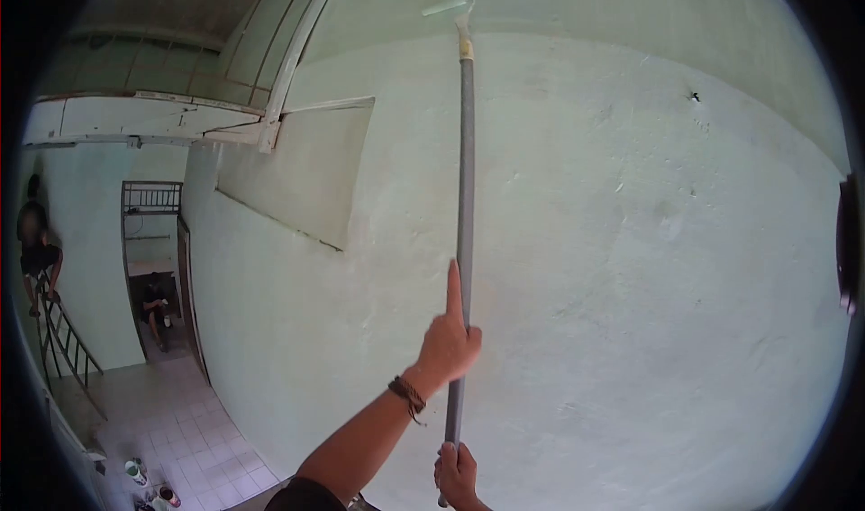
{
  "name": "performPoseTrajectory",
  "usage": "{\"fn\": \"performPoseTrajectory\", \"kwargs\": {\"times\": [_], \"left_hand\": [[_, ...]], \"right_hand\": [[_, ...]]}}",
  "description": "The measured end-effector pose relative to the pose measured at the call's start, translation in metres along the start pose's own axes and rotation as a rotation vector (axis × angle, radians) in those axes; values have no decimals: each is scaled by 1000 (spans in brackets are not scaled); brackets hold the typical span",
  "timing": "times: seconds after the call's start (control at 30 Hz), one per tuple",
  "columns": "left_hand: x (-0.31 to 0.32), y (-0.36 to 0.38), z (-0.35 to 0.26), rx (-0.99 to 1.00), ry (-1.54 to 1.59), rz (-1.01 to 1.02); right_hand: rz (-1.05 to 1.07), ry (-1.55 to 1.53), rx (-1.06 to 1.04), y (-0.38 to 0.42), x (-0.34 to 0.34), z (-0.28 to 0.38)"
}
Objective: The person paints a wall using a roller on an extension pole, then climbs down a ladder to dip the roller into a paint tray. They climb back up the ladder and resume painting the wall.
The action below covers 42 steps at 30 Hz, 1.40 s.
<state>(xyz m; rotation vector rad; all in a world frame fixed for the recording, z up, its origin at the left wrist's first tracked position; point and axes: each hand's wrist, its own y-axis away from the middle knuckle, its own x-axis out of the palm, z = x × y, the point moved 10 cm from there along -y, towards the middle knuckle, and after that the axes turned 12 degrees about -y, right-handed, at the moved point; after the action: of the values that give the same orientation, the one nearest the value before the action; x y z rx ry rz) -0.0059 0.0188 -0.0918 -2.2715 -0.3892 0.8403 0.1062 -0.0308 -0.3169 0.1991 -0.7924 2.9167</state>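
A paint roller [446,6] on a long grey extension pole [466,159] rests high against the pale green wall. My left hand [449,344] is closed around the middle of the pole, with the index finger stretched up along it and the thumb at its right side. A braided bracelet [408,397] circles that wrist. Near the pole's lower end, my right hand [457,475] grips it with its fingers wrapped round. The roller's pale sleeve lies nearly level, left of the pole's tip.
A darker green band [631,11] runs along the wall's top. At far left, a person [39,254] is up on a stepladder [68,340]. Another person [155,304] sits in the doorway. Paint containers [135,472] stand on the tiled floor [194,439]. A beam [135,119] juts overhead.
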Motion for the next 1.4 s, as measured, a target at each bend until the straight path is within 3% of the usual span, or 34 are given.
{"fn": "performPoseTrajectory", "kwargs": {"times": [0.1, 0.23, 0.3, 0.43, 0.57, 0.7, 0.8, 0.83, 0.87, 0.93, 1.0, 1.07, 1.17, 1.23, 1.37, 1.4], "left_hand": [[-20, -10, -19, 108, 82, -82], [-39, -16, -61, 263, 167, -171], [-55, -42, -83, 280, 100, -243], [-95, -113, -124, 272, -85, -370], [-101, -164, -125, 167, -151, -204], [-70, -159, -97, 182, -104, -186], [-19, -89, -45, 138, -59, -101], [-1, -55, -31, 131, -31, -61], [9, -33, -23, 123, -2, -20], [1, -34, -27, 145, -26, -55], [-15, -55, -41, 174, -92, -103], [-55, -105, -75, 118, -111, -40], [-86, -156, -104, 163, -156, -128], [-84, -154, -103, 172, -98, -159], [-14, -70, -44, 168, -60, -118], [-1, -45, -33, 132, -14, -30]], "right_hand": [[59, -64, 123, -7, 12, -5], [73, -166, 132, -24, 13, 8], [89, -82, 29, -55, 16, 36], [163, -248, 67, -108, 48, 123], [142, -213, 64, -148, 67, 152], [91, -145, -21, -152, 57, 107], [47, -26, -46, -89, 25, 25], [22, -16, 77, -61, 10, -20], [-35, 9, 71, -36, 0, -36], [-136, 21, -4, -23, -1, -10], [-23, -15, 29, -50, 15, 18], [-3, -77, 8, -97, 36, 64], [18, -174, 16, -133, 54, 120], [30, -178, 36, -137, 55, 119], [-24, 69, 92, -63, 8, 22], [-24, 53, 69, -40, 0, -7]]}}
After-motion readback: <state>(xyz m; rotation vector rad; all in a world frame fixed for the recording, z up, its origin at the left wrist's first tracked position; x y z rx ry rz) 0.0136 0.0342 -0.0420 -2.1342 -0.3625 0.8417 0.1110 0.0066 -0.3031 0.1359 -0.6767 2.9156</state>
